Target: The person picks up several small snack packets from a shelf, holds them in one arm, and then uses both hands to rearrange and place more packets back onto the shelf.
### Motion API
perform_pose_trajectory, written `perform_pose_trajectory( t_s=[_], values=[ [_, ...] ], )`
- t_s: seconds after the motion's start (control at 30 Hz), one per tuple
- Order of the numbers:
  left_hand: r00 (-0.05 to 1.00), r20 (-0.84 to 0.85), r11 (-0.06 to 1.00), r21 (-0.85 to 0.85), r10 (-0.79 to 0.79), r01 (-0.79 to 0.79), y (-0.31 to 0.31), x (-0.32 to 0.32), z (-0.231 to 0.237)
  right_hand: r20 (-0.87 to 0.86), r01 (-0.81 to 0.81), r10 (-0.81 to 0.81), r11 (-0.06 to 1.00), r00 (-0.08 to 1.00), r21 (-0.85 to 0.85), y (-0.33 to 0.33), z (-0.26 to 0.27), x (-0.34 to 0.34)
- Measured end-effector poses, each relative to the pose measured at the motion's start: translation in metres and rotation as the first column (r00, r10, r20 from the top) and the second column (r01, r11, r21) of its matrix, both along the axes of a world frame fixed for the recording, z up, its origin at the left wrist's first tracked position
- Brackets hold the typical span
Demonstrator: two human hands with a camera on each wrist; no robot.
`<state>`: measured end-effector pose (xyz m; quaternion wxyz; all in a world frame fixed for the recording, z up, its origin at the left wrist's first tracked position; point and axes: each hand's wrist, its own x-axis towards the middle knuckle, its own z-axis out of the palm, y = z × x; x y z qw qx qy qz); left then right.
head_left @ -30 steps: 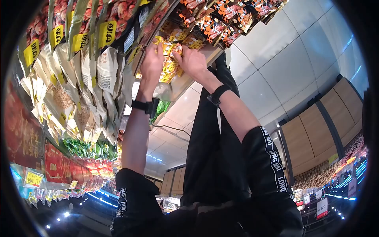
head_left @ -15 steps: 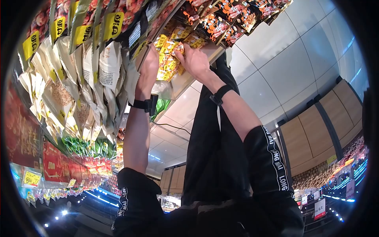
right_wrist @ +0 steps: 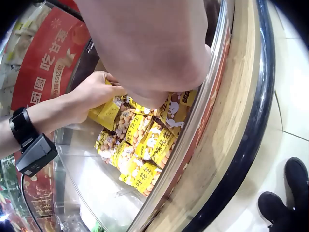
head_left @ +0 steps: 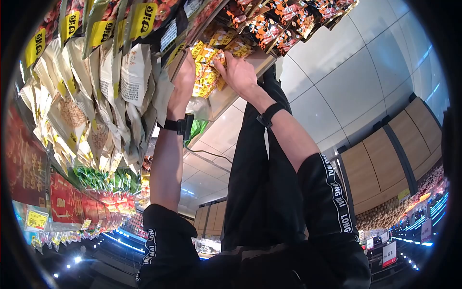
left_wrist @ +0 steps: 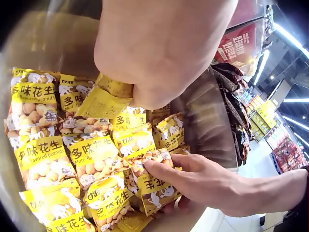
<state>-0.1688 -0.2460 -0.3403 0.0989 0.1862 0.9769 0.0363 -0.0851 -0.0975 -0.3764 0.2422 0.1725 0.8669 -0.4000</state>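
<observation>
Yellow packets of flavored peanuts lie in rows inside a clear-walled bin. My left hand grips one peanut packet by its edge at the bin's left side; its plain yellow back shows in the left wrist view, tilted over the rows. In the head view the fingers of this hand are mostly hidden by the bin's side. With thumb on top and fingers beneath, my right hand pinches another peanut packet at the near right end of the rows.
Large hanging bags crowd the left side of the head view. Dark packets with orange print are stacked beyond the bin. A wooden ledge with a dark rounded edge borders the bin, above a tiled floor.
My left hand has moved left from beside the packets to the bin's side, where its fingers are now largely hidden. The right hand has shifted slightly right, staying at its packet.
</observation>
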Motion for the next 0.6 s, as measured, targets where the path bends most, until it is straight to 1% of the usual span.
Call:
perform_pose_trajectory(
  t_s=[0.03, 0.07, 0.13, 0.17, 0.23, 0.27, 0.3, 0.33, 0.37, 0.4, 0.43, 0.47, 0.5, 0.53, 0.57, 0.6],
  values=[
    [0.999, 0.034, 1.000, 0.014, 0.013, -0.014, 0.004, 0.001, 0.002, 0.000, 0.001, -0.001, 1.000, 1.000, 0.002, 0.001, 0.000, 0.001],
    [0.999, 0.034, 1.000, 0.015, 0.012, -0.012, 0.008, 0.004, 0.005, -0.012, 0.004, -0.004, 1.000, 1.000, -0.003, 0.001, 0.000, 0.001],
    [0.997, -0.078, 0.979, 0.204, 0.011, 0.005, 0.016, 0.014, 0.014, -0.025, 0.011, -0.012, 1.000, 1.000, -0.009, 0.002, 0.003, 0.002],
    [0.997, -0.079, 0.979, 0.203, 0.008, 0.008, 0.021, 0.020, 0.019, -0.034, -0.003, 0.002, 0.999, 0.999, -0.044, 0.004, 0.006, 0.003],
    [0.990, 0.055, 0.975, 0.173, 0.131, -0.139, 0.028, 0.033, 0.029, -0.046, -0.014, 0.010, 0.997, 0.999, -0.078, 0.006, 0.014, 0.011],
    [0.994, -0.005, 0.980, 0.171, 0.106, -0.103, 0.024, 0.038, 0.027, -0.134, -0.025, 0.013, 0.995, 0.991, -0.092, 0.005, 0.017, 0.019],
    [0.995, -0.006, 0.980, 0.171, 0.104, -0.101, 0.021, 0.043, 0.027, -0.221, -0.039, 0.015, 0.994, 0.975, -0.105, 0.005, 0.021, 0.028],
    [0.971, 0.129, 0.960, 0.170, 0.200, -0.221, 0.019, 0.047, 0.028, -0.209, -0.068, 0.044, 0.992, 0.977, -0.108, 0.008, 0.023, 0.035],
    [0.922, 0.258, 0.929, 0.156, 0.289, -0.335, 0.017, 0.050, 0.026, -0.214, -0.067, 0.044, 0.992, 0.976, -0.105, 0.012, 0.027, 0.040],
    [0.896, 0.329, 0.896, 0.226, 0.299, -0.382, 0.011, 0.057, 0.019, -0.232, -0.112, 0.091, 0.990, 0.968, -0.081, 0.016, 0.030, 0.046],
    [0.897, 0.326, 0.896, 0.228, 0.297, -0.380, 0.004, 0.067, 0.011, -0.248, -0.157, 0.139, 0.986, 0.959, -0.057, 0.019, 0.031, 0.051],
    [0.788, 0.558, 0.814, 0.312, 0.261, -0.491, 0.000, 0.075, 0.006, -0.251, -0.157, 0.138, 0.986, 0.958, -0.056, 0.021, 0.026, 0.056],
    [0.638, 0.750, 0.712, 0.352, 0.174, -0.608, -0.006, 0.082, 0.001, -0.325, -0.199, 0.162, 0.976, 0.932, -0.084, 0.021, 0.020, 0.062],
    [0.460, 0.868, 0.660, 0.235, 0.188, -0.714, -0.002, 0.084, 0.017, -0.398, -0.243, 0.182, 0.964, 0.899, -0.108, 0.022, 0.021, 0.061],
    [0.462, 0.867, 0.661, 0.236, 0.189, -0.713, -0.004, 0.089, 0.021, -0.400, -0.242, 0.181, 0.964, 0.898, -0.108, 0.023, 0.021, 0.060],
    [0.493, 0.860, 0.655, 0.296, 0.134, -0.695, -0.006, 0.095, 0.022, -0.333, -0.266, 0.207, 0.954, 0.920, -0.141, 0.024, 0.022, 0.061]
  ],
)
